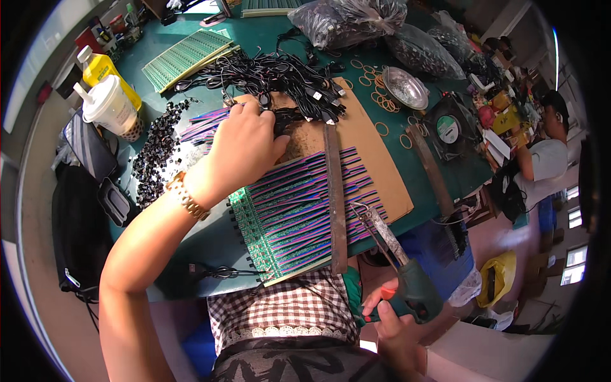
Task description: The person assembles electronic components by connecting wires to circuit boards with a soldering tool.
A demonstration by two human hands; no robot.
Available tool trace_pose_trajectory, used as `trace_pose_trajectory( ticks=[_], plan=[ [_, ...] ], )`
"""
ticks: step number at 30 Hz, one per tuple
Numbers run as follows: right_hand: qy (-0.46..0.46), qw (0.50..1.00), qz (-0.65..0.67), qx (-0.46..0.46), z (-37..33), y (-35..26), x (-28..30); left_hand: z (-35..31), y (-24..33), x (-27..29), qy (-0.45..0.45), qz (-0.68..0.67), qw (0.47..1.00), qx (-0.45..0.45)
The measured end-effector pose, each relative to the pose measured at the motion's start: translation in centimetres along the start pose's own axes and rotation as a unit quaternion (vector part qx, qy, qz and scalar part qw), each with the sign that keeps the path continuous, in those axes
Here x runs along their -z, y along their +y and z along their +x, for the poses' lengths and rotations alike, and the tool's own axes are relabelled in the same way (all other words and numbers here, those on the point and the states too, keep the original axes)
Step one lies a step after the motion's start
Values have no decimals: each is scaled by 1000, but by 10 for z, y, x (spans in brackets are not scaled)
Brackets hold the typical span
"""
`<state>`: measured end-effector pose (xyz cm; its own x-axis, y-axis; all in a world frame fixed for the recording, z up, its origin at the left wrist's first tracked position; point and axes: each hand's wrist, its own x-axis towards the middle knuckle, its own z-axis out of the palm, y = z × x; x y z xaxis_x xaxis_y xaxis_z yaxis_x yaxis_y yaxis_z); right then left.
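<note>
My left hand (245, 137), a gold watch (186, 195) at its wrist, reaches over the near side of a heap of black USB cables (273, 79). Its fingers curl down, and their tips are hidden, so what they hold cannot be made out. Below it lies a green circuit board panel (254, 235) with rows of purple, blue and black wires (305, 219) running right. A flat metal bar (335, 197) lies across these wires. At the lower right my right hand (394, 331) is closed around a green-handled soldering gun (417, 290), its metal tip pointing up toward the wires.
Black connectors (156, 149) lie heaped at left beside a lidded drink cup (113, 108) and a yellow bottle (105, 73). Rubber bands (382, 99), a metal dish (405, 89) and a fan (447, 129) sit at right. A person (547, 153) is at far right.
</note>
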<state>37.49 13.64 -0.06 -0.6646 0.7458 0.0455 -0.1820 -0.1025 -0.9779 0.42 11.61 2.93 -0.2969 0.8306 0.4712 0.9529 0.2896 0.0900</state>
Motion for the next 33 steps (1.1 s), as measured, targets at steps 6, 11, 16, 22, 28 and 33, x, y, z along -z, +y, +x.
trace_pose_trajectory(
  ticks=[6, 11, 16, 22, 28, 33],
  plan=[
    [-5, 1000, -7, -1, 4, 3, 3, 36, 9, 24, 77, -44, 996, 24],
    [29, 1000, -10, 1, 4, 3, 6, -24, -4, 116, -122, -159, 972, 125],
    [39, 998, -36, -13, 11, 1, -5, -78, -10, 106, -231, -145, 957, 97],
    [-15, 999, -29, 29, 21, -1, -12, -87, 4, 78, -229, -210, 949, 45],
    [-22, 1000, 2, -6, 21, 7, -26, -102, 3, 59, -176, -238, 953, 60],
    [-76, 997, -13, 7, 17, 13, -25, -95, 2, 68, -134, -283, 945, 95]
  ],
)
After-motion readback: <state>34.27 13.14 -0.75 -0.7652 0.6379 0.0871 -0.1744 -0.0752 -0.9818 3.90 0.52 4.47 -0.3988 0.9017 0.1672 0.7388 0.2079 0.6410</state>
